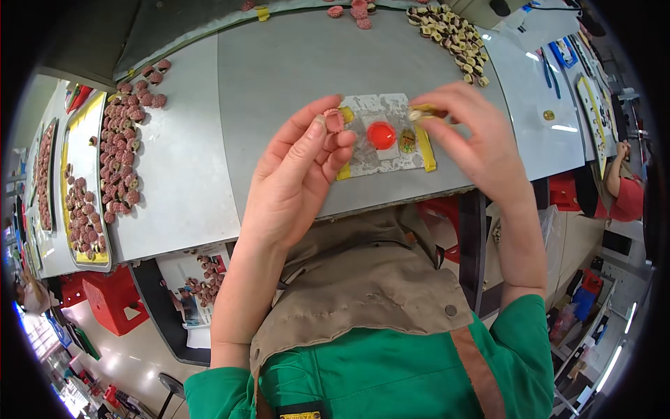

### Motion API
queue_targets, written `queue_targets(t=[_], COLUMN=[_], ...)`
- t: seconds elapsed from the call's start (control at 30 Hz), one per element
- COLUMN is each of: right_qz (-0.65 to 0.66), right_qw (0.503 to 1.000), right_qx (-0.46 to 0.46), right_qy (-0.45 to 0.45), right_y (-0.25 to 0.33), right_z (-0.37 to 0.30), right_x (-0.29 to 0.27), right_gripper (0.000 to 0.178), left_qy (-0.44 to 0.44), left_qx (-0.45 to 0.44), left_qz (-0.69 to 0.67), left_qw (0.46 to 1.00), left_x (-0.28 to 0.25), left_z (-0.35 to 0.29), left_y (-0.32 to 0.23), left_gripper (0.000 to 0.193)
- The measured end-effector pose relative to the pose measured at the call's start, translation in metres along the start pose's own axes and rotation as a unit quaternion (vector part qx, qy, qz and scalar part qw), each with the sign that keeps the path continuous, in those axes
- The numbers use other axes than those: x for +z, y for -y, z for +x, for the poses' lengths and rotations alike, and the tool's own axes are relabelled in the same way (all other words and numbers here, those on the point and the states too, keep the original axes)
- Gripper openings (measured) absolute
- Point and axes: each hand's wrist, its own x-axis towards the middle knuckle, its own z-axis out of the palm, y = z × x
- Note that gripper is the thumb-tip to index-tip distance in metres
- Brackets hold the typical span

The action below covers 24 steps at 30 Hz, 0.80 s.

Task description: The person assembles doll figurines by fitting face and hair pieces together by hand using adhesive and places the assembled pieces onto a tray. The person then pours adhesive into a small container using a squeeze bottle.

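Observation:
My left hand (pixel 292 164) is closed round a small hollow pink piece (pixel 335 121), shaped like a raspberry, pinched between thumb and fingers with its opening showing. Between the thumb and fingertips of my right hand (pixel 481 136) is a small cream-coloured piece (pixel 417 114); its full shape is partly covered by the fingers. Below and between both hands lies a worn whitish board (pixel 363 162) with yellow tape at its sides. A round dish of bright red (pixel 382 135) sits on it, beside a small oval green-and-brown item (pixel 407 142).
Raspberry-like pieces (pixel 124 150) lie piled on the left of the table, with more on a yellow-edged tray (pixel 87 216). Cream-and-dark pieces (pixel 453 38) are heaped at the far right. Blue-handled pliers (pixel 551 73) lie further right. Another person in red (pixel 624 188) is at the right edge.

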Motion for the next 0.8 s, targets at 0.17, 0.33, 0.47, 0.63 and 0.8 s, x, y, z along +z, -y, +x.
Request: queue_targets(t=[0.17,0.33,0.47,0.63,0.8], right_qz=[-0.076,-0.076,-0.080,-0.027,0.209], right_qw=[0.988,0.983,0.981,0.991,0.978], right_qx=[-0.134,-0.162,-0.172,-0.124,0.008], right_qy=[0.025,0.029,0.050,0.032,-0.017], right_y=[0.001,0.002,0.005,0.000,0.006], right_z=[0.001,0.005,0.006,0.001,-0.012], right_x=[0.023,0.034,0.031,0.034,0.042], right_gripper=[0.019,0.019,0.020,0.019,0.018], left_qy=[0.040,0.018,0.007,-0.006,-0.022], left_qx=[0.015,0.011,0.005,-0.010,-0.019], left_qz=[-0.011,0.013,0.036,0.064,0.109], left_qw=[0.999,1.000,0.999,0.998,0.994], left_x=[-0.007,-0.002,-0.004,0.001,0.014], left_z=[0.000,-0.003,-0.005,-0.004,-0.005], left_y=[0.006,0.003,-0.001,-0.001,0.000], left_gripper=[0.040,0.038,0.037,0.035,0.034])
